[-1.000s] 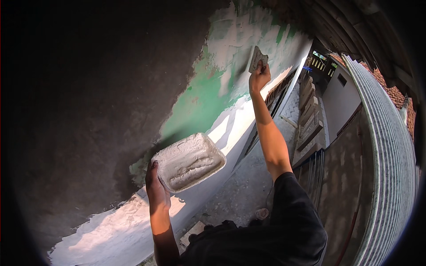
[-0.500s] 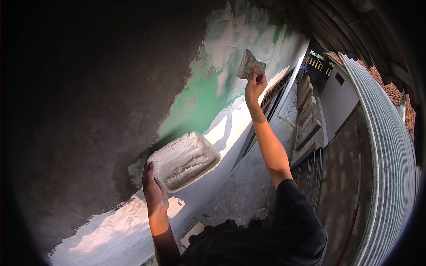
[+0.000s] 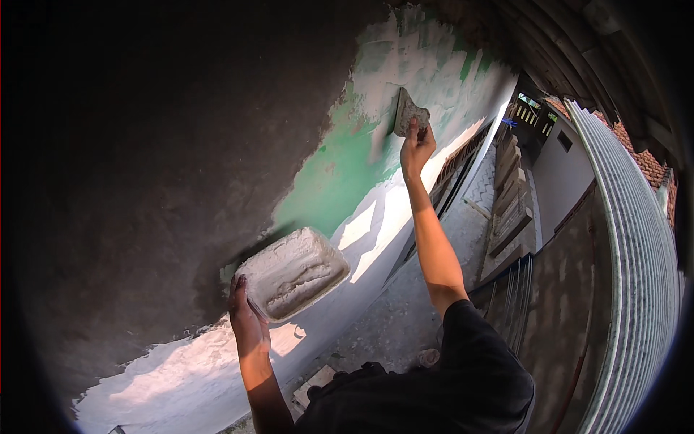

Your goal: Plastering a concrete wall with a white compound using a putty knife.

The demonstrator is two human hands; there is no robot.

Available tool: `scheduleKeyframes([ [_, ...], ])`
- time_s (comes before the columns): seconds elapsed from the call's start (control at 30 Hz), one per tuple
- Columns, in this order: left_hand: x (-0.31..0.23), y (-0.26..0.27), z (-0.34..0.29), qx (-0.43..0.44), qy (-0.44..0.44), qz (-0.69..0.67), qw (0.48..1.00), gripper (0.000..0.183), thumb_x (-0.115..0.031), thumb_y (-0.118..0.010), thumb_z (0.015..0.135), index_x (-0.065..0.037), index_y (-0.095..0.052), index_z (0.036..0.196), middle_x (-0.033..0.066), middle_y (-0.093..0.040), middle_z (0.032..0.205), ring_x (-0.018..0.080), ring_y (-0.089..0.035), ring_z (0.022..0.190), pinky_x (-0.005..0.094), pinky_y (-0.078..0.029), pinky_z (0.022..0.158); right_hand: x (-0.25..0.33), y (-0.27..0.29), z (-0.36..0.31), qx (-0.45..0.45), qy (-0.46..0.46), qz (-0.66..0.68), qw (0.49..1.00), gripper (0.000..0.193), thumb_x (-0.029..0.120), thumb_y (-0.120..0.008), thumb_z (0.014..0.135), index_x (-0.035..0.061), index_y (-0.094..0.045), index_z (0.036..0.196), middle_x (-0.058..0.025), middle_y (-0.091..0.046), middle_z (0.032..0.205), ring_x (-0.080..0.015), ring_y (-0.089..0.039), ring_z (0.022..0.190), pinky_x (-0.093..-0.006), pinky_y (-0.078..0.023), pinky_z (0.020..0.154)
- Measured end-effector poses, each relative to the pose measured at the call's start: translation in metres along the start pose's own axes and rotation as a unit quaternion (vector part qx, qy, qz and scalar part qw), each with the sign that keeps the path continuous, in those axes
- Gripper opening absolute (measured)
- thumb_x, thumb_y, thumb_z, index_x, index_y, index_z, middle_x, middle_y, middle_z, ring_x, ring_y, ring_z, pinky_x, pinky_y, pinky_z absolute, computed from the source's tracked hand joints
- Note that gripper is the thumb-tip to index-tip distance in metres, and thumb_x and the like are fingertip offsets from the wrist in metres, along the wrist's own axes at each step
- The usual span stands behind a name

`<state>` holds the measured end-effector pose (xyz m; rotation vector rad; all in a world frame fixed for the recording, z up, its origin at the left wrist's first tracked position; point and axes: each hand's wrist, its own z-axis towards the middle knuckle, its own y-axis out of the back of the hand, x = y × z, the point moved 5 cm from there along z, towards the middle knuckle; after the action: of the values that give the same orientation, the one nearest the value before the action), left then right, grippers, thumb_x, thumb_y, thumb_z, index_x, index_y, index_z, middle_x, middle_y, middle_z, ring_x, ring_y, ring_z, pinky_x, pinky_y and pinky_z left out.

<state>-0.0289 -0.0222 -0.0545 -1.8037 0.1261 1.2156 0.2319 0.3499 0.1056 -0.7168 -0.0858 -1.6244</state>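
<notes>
My left hand (image 3: 248,322) grips the near left side of a shallow rectangular tub (image 3: 347,270). Thick white putty (image 3: 285,254) fills it, with a gouged hollow toward its lower right side. Higher up and to the right, my right hand (image 3: 417,153) pinches a putty-crusted scraper (image 3: 410,113), thumb on its face. The scraper's left edge lies against or very close to the wall; exact contact is hard to tell. Around it the wall carries streaks of white putty over green paint (image 3: 332,177).
Dark bare plaster (image 3: 166,159) covers the wall's left part, with a white painted band (image 3: 173,383) along its lower part. To the right run a concrete walkway (image 3: 390,311), stacked slabs (image 3: 512,217) and a corrugated sheet (image 3: 622,239). Roofing (image 3: 578,43) hangs overhead.
My right hand has shifted slightly down, and the scraper has turned more edge-on to the wall. The tub has dropped a little, down and left in view. The camera view has shifted slightly.
</notes>
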Motion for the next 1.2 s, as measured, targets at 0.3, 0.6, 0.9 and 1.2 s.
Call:
scheduleKeyframes([
  [0.3,0.004,-0.019,-0.007,-0.017,0.033,0.053,0.998,0.056,-0.031,-0.056,0.095,-0.002,-0.042,0.141,0.0071,-0.042,0.146,0.0174,-0.037,0.137,0.0307,-0.024,0.114,0.038,0.003,-0.055,0.058,-0.037,0.044,0.997,0.027,0.02,-0.059,0.098,-0.0069,-0.063,0.102,-0.0029,-0.061,0.071,-0.0061,-0.047,0.065,-0.0227,-0.04,0.058],
  [0.6,0.002,0.002,-0.009,-0.007,0.009,-0.004,1.0,0.053,-0.03,-0.056,0.095,-0.002,-0.044,0.138,0.0087,-0.046,0.142,0.0204,-0.043,0.132,0.033,-0.03,0.111,0.069,-0.043,-0.139,0.058,0.09,-0.119,0.987,0.047,-0.016,-0.05,0.08,-0.0003,-0.061,0.123,-0.0196,-0.066,0.106,-0.0282,-0.067,0.093,-0.0329,-0.052,0.083],
  [0.9,-0.016,-0.024,-0.026,-0.003,0.022,-0.011,1.0,0.055,-0.025,-0.055,0.095,0.002,-0.04,0.14,0.0106,-0.043,0.144,0.0197,-0.037,0.136,0.0322,-0.025,0.114,0.052,0.011,-0.099,-0.029,-0.066,0.029,0.997,0.03,0.024,-0.061,0.097,-0.0057,-0.063,0.095,0.0026,-0.054,0.069,-0.0049,-0.039,0.062,-0.022,-0.032,0.054],
  [1.2,-0.002,0.01,-0.014,-0.019,0.008,0.006,1.0,0.052,-0.03,-0.057,0.094,-0.002,-0.046,0.137,0.0061,-0.047,0.141,0.0183,-0.042,0.132,0.0308,-0.029,0.112,0.049,-0.017,-0.117,-0.006,-0.102,0.02,0.995,0.034,0.028,-0.059,0.099,-0.0052,-0.063,0.093,0.004,-0.051,0.068,-0.0043,-0.036,0.06,-0.0225,-0.03,0.053],
])
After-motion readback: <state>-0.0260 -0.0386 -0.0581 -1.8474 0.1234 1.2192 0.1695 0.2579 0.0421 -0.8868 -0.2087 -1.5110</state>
